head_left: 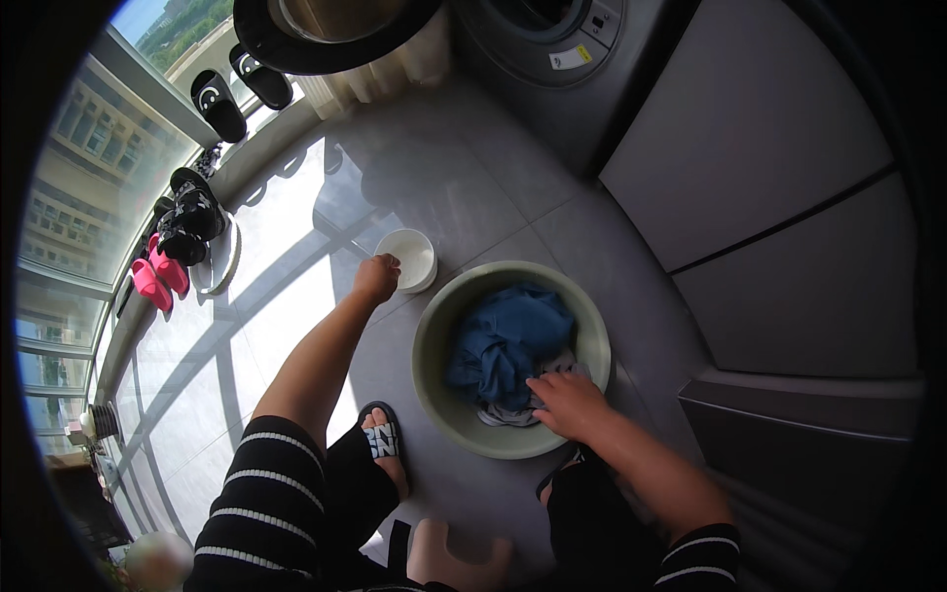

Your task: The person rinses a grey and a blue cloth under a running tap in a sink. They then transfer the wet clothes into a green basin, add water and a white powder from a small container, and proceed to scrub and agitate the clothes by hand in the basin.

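Observation:
My left hand is closed at the near left rim of a small round white tub, its fingertips curled over the edge. The tub stands on the floor, just beyond a wide pale green basin. Inside the basin lies a crumpled blue garment, with grey cloth showing beneath it on the near side. My right hand reaches over the basin's right side and rests on the cloth with its fingers spread. The cloth under that palm is hidden.
A front-loading washing machine and grey cabinets border the right. Slippers, pink clogs and dark shoes line the window wall. A round black-rimmed object stands at the back. A pinkish stool is below me.

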The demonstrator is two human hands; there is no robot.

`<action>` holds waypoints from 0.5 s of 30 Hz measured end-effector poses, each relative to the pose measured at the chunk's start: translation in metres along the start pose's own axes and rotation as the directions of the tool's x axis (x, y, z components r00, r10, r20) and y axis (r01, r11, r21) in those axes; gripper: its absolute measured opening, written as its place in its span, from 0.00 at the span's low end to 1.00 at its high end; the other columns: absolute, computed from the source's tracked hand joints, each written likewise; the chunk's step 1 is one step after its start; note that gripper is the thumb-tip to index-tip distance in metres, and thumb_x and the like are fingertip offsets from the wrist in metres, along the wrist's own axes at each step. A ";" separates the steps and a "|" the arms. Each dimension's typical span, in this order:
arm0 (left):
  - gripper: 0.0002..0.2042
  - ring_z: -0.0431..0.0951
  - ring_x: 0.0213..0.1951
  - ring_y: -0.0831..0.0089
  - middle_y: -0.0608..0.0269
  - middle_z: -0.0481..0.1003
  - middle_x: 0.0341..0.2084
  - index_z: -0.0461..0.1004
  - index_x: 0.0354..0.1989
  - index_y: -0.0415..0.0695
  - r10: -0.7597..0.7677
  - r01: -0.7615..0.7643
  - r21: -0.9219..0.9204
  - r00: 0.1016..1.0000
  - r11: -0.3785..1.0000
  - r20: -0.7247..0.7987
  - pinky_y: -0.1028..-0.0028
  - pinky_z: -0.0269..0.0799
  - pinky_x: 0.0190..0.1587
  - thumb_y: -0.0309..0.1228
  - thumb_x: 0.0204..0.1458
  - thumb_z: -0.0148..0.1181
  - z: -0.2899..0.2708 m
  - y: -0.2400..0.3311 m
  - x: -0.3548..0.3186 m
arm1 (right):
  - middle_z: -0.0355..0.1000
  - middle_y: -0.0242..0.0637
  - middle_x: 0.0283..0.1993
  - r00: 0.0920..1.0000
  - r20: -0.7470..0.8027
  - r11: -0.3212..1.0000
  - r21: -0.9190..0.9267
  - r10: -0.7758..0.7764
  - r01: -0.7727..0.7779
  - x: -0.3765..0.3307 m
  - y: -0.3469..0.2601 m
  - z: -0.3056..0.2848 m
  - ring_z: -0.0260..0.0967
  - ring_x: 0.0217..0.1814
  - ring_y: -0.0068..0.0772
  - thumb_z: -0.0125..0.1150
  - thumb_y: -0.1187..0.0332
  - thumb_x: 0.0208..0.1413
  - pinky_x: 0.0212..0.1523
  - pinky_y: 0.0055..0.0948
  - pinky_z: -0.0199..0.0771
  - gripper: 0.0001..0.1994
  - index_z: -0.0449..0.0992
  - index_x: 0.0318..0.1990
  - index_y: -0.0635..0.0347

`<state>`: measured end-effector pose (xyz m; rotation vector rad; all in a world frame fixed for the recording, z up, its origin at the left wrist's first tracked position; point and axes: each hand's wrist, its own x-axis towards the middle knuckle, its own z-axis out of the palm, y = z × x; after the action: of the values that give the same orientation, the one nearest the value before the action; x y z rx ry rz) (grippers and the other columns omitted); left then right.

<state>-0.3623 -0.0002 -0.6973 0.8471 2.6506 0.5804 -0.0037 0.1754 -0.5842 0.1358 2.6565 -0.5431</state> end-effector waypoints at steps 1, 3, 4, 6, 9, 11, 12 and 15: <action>0.11 0.76 0.41 0.53 0.52 0.77 0.36 0.76 0.39 0.45 0.002 -0.002 -0.019 0.999 1.000 -0.037 0.61 0.71 0.45 0.32 0.48 0.56 0.011 -0.005 0.010 | 0.70 0.42 0.48 0.997 -0.078 0.993 0.115 0.013 -0.004 -0.001 0.007 0.012 0.67 0.49 0.43 0.62 0.63 0.47 0.50 0.39 0.66 0.22 0.69 0.52 0.57; 0.16 0.76 0.42 0.54 0.52 0.76 0.38 0.76 0.45 0.47 0.015 -0.017 -0.051 0.999 0.999 -0.039 0.62 0.71 0.46 0.32 0.45 0.60 0.028 0.004 0.024 | 0.70 0.44 0.40 0.936 -0.351 0.948 0.296 -0.005 0.116 -0.014 0.020 0.039 0.69 0.39 0.48 0.58 0.66 0.49 0.37 0.43 0.70 0.10 0.73 0.38 0.59; 0.17 0.75 0.42 0.54 0.51 0.76 0.39 0.75 0.45 0.47 0.035 -0.035 0.020 0.999 0.999 -0.020 0.63 0.70 0.47 0.32 0.44 0.61 0.038 0.002 0.031 | 0.71 0.43 0.40 0.932 -0.363 0.941 0.315 0.003 0.120 -0.020 0.029 0.048 0.69 0.39 0.48 0.58 0.66 0.49 0.37 0.43 0.70 0.10 0.73 0.38 0.58; 0.19 0.75 0.44 0.54 0.50 0.74 0.43 0.75 0.47 0.48 0.080 -0.082 0.151 0.997 0.985 0.023 0.63 0.70 0.48 0.31 0.42 0.63 0.059 -0.001 0.044 | 0.71 0.41 0.40 0.922 -0.386 0.930 0.346 0.025 0.119 -0.031 0.043 0.055 0.70 0.40 0.46 0.58 0.66 0.49 0.38 0.42 0.71 0.10 0.74 0.39 0.56; 0.22 0.74 0.45 0.54 0.50 0.71 0.47 0.75 0.46 0.50 0.028 -0.057 0.255 0.993 0.965 0.113 0.64 0.70 0.49 0.29 0.37 0.65 0.078 -0.010 0.057 | 0.73 0.37 0.36 0.884 -0.460 0.913 0.391 0.086 0.115 -0.039 0.051 0.046 0.71 0.38 0.45 0.59 0.69 0.47 0.38 0.39 0.72 0.09 0.75 0.37 0.55; 0.21 0.74 0.45 0.54 0.50 0.71 0.46 0.76 0.44 0.50 -0.008 -0.035 0.262 0.986 0.965 0.164 0.63 0.71 0.48 0.29 0.35 0.64 0.083 -0.017 0.071 | 0.73 0.38 0.36 0.875 -0.475 0.910 0.397 0.096 0.116 -0.044 0.061 0.045 0.71 0.38 0.44 0.60 0.71 0.46 0.38 0.37 0.72 0.09 0.76 0.37 0.57; 0.16 0.76 0.41 0.55 0.52 0.75 0.40 0.78 0.38 0.50 0.069 -0.096 0.283 0.992 0.954 0.102 0.64 0.72 0.45 0.29 0.35 0.63 0.080 -0.013 0.072 | 0.74 0.40 0.37 0.882 -0.463 0.919 0.381 0.092 0.104 -0.046 0.067 0.045 0.72 0.38 0.44 0.62 0.71 0.46 0.39 0.37 0.73 0.10 0.76 0.38 0.58; 0.10 0.78 0.34 0.57 0.52 0.78 0.28 0.80 0.30 0.47 -0.011 -0.036 0.241 0.981 0.970 0.192 0.64 0.73 0.40 0.28 0.34 0.61 0.077 -0.004 0.069 | 0.74 0.41 0.37 0.881 -0.471 0.926 0.355 0.055 0.131 -0.045 0.075 0.040 0.72 0.39 0.43 0.63 0.71 0.45 0.39 0.35 0.73 0.11 0.77 0.39 0.58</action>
<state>-0.3877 0.0606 -0.7768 0.9357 2.5719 0.1653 0.0660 0.2278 -0.6247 0.3738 2.9892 -1.1695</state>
